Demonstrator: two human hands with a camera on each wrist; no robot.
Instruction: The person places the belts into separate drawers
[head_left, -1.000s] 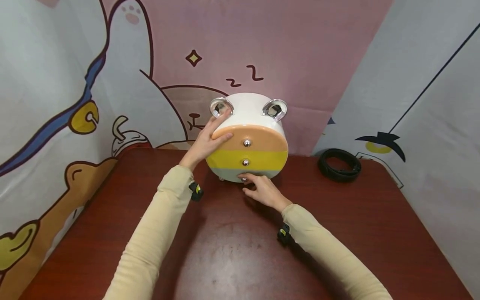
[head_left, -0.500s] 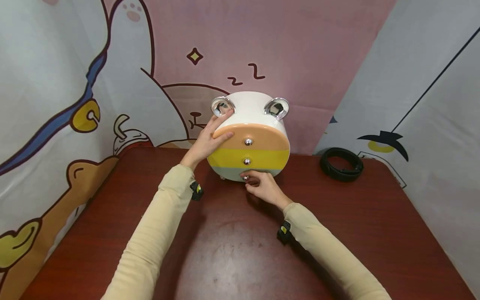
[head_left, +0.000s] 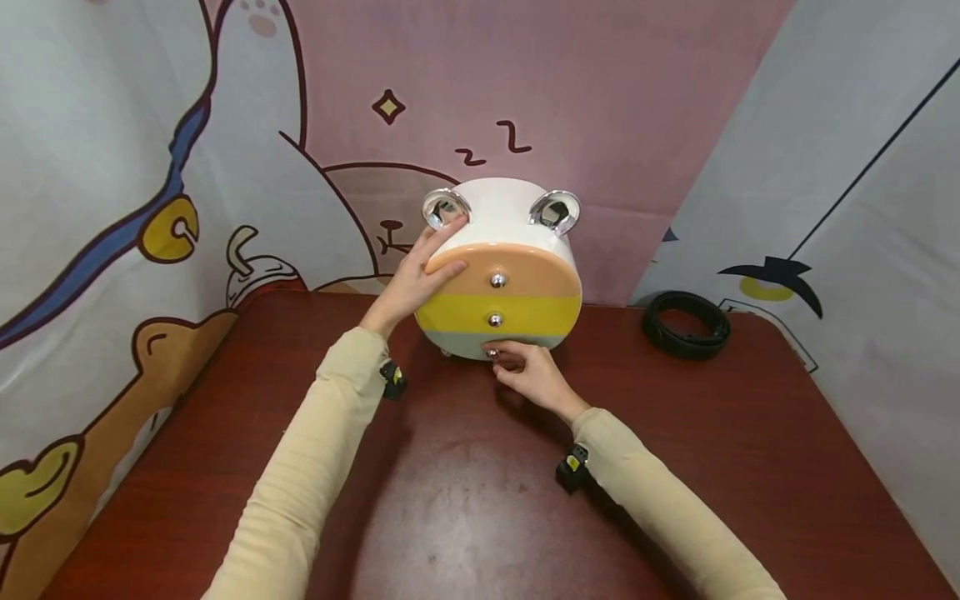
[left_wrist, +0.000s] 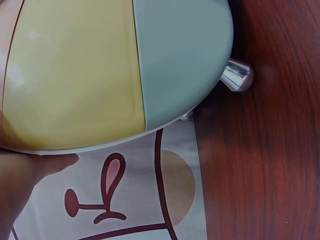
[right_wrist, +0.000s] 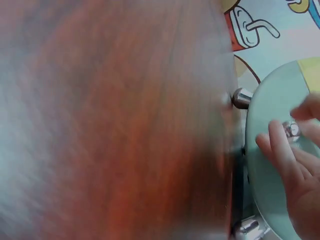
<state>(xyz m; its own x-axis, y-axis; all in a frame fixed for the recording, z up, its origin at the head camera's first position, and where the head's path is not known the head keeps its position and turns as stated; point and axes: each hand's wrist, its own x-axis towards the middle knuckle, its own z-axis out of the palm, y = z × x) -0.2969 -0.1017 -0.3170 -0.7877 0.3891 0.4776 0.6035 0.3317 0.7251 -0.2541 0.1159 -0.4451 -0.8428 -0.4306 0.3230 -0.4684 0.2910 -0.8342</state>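
Note:
A small drum-shaped chest of drawers (head_left: 502,204) has a white body, two shiny eye-like rings on top and orange, yellow and grey-green drawer fronts. My left hand (head_left: 408,285) rests on its upper left side, thumb on the orange front and fingers stretched toward the left ring. At the bottom drawer (head_left: 465,344), my right hand (head_left: 538,379) pinches the round silver knob (head_left: 492,353) between thumb and fingers. The right wrist view has this knob (right_wrist: 291,130) between the fingertips. All drawers look closed. Only a part of my left hand (left_wrist: 20,180) shows in the left wrist view.
The chest stands on short silver feet (left_wrist: 237,76) near the back of a dark red wooden table (head_left: 450,483). A coiled black belt (head_left: 686,337) lies at the back right. Behind the table hangs a cartoon-printed cloth (head_left: 630,125).
My right fingers have closed in around the bottom knob. The left hand keeps its place on the chest, and the head view has shifted slightly.

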